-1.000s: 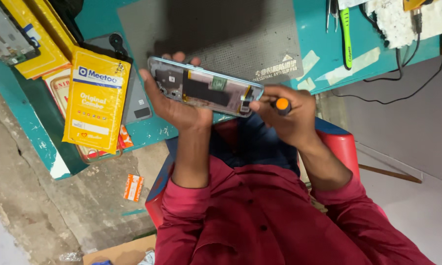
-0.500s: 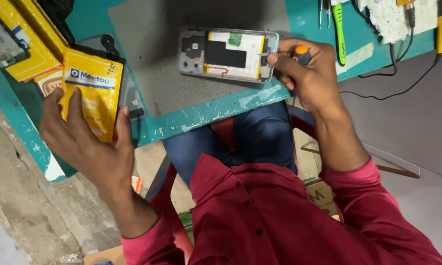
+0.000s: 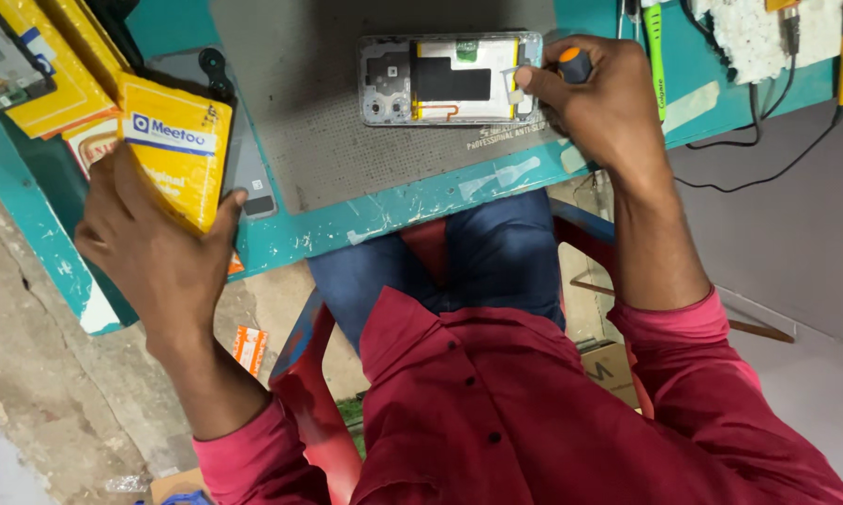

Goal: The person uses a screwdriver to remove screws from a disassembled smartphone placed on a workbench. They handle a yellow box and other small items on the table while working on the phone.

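teal bench, grey mat; left hand grips yellow box, right hand clamps screwdriver.

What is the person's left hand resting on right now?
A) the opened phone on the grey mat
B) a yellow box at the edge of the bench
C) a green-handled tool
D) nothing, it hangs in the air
B: the left hand lies on the yellow box, while the right hand holds an orange-capped screwdriver beside the opened phone.

opened phone: from both hands to grey mat | left hand: onto yellow box
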